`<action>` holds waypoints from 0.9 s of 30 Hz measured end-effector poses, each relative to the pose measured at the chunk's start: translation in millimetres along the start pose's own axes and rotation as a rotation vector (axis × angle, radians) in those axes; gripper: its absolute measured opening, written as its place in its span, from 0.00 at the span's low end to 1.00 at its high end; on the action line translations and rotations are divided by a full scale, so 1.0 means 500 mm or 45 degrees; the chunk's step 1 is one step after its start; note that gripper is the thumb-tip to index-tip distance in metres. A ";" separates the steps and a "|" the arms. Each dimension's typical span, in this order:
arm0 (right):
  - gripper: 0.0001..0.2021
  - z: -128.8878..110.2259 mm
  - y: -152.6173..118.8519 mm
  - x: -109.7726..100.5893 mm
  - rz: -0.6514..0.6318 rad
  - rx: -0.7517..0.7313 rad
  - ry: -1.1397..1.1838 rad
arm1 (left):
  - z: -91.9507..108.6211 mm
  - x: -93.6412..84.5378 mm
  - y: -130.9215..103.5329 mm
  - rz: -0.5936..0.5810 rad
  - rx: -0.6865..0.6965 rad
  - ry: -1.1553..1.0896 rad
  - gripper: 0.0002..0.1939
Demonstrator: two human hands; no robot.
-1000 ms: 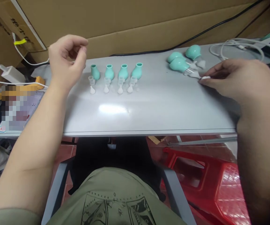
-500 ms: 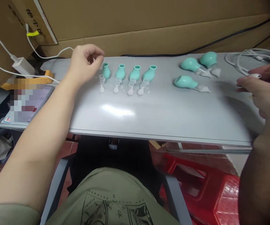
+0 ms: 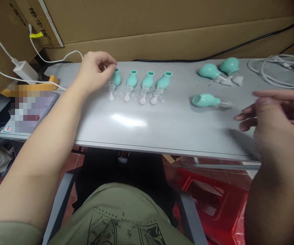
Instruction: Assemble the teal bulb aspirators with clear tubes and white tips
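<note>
My left hand [image 3: 98, 69] hovers at the mouth of the leftmost mint-green squeeze bulb [image 3: 116, 79], its thumb and fingers curled into a pinch; what lies between the fingertips is hidden. That bulb belongs to a row of several upright, open-mouthed bulbs. In front of each lie a clear plastic tube [image 3: 128, 89] and a white tip [image 3: 127, 97], with small clear pieces beside some. My right hand [image 3: 280, 117] is over the table's right side, slightly blurred, fingers apart and holding nothing visible. To its left a bulb with a clear nozzle [image 3: 206, 100] lies on its side.
Two more bulbs with nozzles [image 3: 209, 71] lie farther back right, near a coiled white cable [image 3: 276, 73]. A phone [image 3: 37, 112], a white charger [image 3: 26, 72] and a yellow-orange block [image 3: 53, 81] are at the left. Cardboard [image 3: 149, 47] walls the back; a red stool [image 3: 218, 200] stands below.
My right hand has come left and toward me, and the white piece in its fingers no longer shows. The front right bulb has shifted nearer me. My left hand stays by the leftmost bulb.
</note>
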State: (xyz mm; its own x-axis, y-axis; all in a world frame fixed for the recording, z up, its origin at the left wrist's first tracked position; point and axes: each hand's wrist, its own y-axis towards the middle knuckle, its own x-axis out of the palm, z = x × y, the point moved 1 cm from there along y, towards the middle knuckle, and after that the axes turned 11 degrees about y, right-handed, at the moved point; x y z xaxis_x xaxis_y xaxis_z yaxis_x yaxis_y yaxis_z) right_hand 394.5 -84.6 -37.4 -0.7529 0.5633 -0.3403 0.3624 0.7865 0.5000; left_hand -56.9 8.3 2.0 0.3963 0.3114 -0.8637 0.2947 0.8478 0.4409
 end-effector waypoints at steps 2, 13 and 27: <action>0.12 -0.033 -0.030 0.011 -0.198 -0.070 0.153 | 0.004 0.001 0.000 0.000 -0.022 0.011 0.41; 0.12 -0.007 0.013 0.035 -0.455 0.060 0.087 | 0.010 0.003 0.006 0.142 -0.065 -0.143 0.12; 0.17 -0.054 0.079 0.083 -0.677 -0.198 -0.415 | 0.016 0.015 0.009 0.212 -0.127 -0.258 0.14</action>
State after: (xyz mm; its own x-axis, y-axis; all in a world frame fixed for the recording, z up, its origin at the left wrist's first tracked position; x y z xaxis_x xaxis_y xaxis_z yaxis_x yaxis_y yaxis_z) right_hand 362.9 -36.8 -10.4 -0.5932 0.1739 -0.7861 -0.1168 0.9475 0.2977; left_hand -45.8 11.2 -0.2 0.6010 0.3663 -0.7104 0.1277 0.8334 0.5377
